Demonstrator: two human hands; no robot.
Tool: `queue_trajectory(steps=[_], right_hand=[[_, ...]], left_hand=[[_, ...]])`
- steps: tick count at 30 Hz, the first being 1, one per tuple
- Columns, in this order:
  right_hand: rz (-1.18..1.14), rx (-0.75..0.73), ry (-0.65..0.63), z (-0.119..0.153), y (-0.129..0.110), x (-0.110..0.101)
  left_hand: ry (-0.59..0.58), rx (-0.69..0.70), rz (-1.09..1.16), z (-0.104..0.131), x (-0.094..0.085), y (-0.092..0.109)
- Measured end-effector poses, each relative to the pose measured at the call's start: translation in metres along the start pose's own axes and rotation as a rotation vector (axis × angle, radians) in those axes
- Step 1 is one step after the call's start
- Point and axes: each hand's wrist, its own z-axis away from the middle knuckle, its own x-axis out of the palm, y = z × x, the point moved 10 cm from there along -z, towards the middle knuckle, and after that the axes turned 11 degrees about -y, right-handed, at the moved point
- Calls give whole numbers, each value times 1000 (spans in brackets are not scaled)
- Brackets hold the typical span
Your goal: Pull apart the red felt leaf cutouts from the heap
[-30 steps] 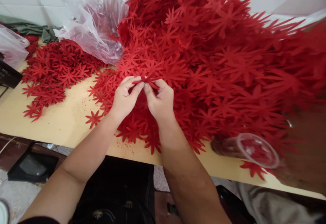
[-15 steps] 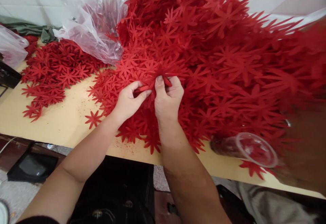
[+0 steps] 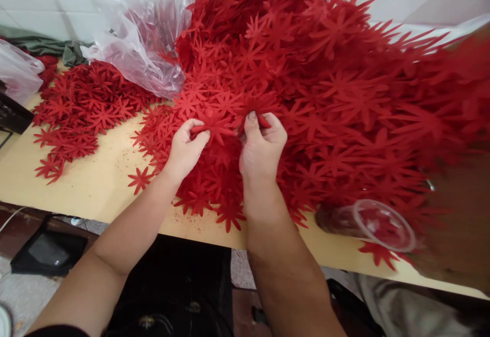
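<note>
Between its thumb and fingers my left hand (image 3: 186, 147) pinches a red flower-shaped cutout (image 3: 216, 126) by one of its petals. My right hand (image 3: 263, 143), a little to the right, is closed on another red flower-shaped cutout (image 3: 260, 104), its petals fanning out above the thumb; whether it is one piece or a stack I cannot tell. Both hands are over the front of a large heap of the same red cutouts (image 3: 329, 92), which spreads behind and to the right of them.
A smaller pile of red cutouts (image 3: 88, 97) lies on the pale tabletop (image 3: 95, 189) at left. Behind it stands a crumpled clear plastic bag (image 3: 153, 61). A clear plastic cup (image 3: 356, 222) lies on its side near the front edge at right. One loose cutout (image 3: 140, 179) sits left of the heap.
My hands have moved apart, the left to the left and the right slightly to the right. A single cutout in my left hand has come away from the one in my right.
</note>
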Motion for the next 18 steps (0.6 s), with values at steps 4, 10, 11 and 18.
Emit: queue_trajectory(steps=[4,10,11,18], right_hand=[[113,18,-112,4,-3,15],[128,36,-140,6,0,22],[120,32,-140,6,-1,22],[183,-67,-182,8,-13,28]], left_hand=[[9,59,32,-2,-1,5],[-16,18,8,-2,0,-1],[-43,17,22,-1,3,-1],[-197,66,54,3,26,6]])
